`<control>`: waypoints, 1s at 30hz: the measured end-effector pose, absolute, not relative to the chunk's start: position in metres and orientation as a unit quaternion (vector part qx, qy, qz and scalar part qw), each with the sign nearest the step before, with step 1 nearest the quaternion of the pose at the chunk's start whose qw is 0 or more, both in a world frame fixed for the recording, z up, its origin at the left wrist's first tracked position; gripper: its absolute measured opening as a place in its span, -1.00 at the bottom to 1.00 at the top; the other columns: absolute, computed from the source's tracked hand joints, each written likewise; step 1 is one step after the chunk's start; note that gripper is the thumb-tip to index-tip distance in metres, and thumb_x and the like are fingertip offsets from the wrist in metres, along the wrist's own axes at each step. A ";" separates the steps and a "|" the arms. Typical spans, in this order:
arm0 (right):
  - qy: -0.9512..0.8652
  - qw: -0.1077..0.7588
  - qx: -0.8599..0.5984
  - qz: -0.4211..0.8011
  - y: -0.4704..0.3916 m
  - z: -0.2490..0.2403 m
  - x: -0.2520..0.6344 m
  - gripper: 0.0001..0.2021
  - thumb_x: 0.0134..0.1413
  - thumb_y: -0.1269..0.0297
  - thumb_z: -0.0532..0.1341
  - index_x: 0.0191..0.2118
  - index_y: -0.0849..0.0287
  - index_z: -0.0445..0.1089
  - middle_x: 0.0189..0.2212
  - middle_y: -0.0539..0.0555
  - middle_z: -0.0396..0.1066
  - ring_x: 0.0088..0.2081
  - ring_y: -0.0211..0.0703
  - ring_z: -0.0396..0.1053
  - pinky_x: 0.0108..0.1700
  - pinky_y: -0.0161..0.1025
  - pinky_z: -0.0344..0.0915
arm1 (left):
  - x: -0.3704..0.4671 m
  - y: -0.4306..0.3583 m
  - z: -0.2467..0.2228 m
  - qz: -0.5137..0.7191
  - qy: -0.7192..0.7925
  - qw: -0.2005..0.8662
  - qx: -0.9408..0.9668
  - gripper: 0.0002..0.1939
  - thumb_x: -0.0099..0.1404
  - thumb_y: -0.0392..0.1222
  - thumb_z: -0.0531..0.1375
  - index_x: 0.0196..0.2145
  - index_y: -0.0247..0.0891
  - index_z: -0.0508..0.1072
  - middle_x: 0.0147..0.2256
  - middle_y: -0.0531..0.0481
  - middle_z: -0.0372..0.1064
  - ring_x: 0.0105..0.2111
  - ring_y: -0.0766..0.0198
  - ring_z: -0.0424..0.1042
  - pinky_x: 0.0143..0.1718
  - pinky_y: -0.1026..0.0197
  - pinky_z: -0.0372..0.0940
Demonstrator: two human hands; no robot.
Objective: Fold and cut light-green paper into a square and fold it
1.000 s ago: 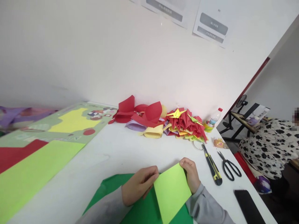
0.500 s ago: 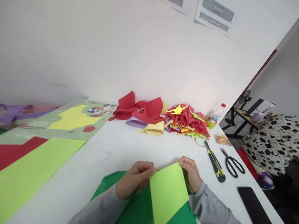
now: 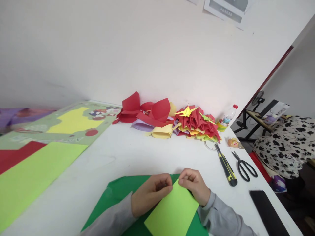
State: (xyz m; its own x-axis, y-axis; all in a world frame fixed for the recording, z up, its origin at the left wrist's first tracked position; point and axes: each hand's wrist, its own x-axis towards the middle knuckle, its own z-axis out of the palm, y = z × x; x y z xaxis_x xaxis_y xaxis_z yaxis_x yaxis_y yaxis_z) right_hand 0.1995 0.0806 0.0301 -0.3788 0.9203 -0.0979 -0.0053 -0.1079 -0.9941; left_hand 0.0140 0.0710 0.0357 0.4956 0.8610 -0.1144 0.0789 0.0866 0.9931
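Note:
A lime-green paper sheet (image 3: 173,209) is tilted above a dark green sheet (image 3: 118,188) at the table's front edge. My right hand (image 3: 194,184) pinches the lime sheet's top corner between thumb and fingers. Close beside it, my left hand (image 3: 154,193) has its thumb and fingertips pressed together at the sheet's upper left edge, near the same corner. The two hands are a small gap apart. The lower end of the lime sheet runs out of view.
Folded red, purple and yellow papers (image 3: 159,111) and a pile of paper cranes (image 3: 197,123) lie by the wall. On the right are a bottle (image 3: 227,118), a cutter (image 3: 226,167), scissors (image 3: 246,167) and a black object (image 3: 268,211). Large lime paper (image 3: 41,177) lies left.
The lime sheet has turned, so a corner now points up. My right hand has moved left and my left hand slightly right, bringing them close together at that corner.

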 end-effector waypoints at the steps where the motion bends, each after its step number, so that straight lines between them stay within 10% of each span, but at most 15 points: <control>1: -0.563 0.367 -0.411 0.617 0.080 0.030 0.198 -0.60 -0.16 -0.07 0.38 -0.51 0.18 0.34 -0.70 -0.15 0.15 -0.64 -0.40 -0.01 -0.56 -0.36 -0.11 | 0.015 0.070 0.036 0.316 0.393 0.620 0.601 -0.48 0.04 0.35 0.20 -0.54 -0.21 0.26 -0.64 0.21 0.02 -0.61 0.41 -0.01 -0.57 0.26 -0.10; 30: -0.703 0.338 -0.382 0.495 0.071 0.027 0.192 -0.65 0.16 -0.02 0.14 -0.48 0.15 0.27 -0.65 -0.14 0.08 -0.60 -0.36 -0.04 -0.55 -0.33 -0.08 | 0.018 0.068 0.038 0.342 0.428 0.622 0.560 -0.60 0.04 0.20 0.16 -0.60 -0.19 0.22 -0.64 0.19 -0.01 -0.58 0.37 -0.02 -0.52 0.25 -0.06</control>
State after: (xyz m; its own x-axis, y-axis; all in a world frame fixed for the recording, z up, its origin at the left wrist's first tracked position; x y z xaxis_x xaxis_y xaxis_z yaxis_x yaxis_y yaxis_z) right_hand 0.1923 0.0706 0.0271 -0.4794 0.8722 0.0973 0.2030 0.2181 -0.9546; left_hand 0.0181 0.0684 0.0379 0.4007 0.9038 -0.1501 0.0537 0.1404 0.9886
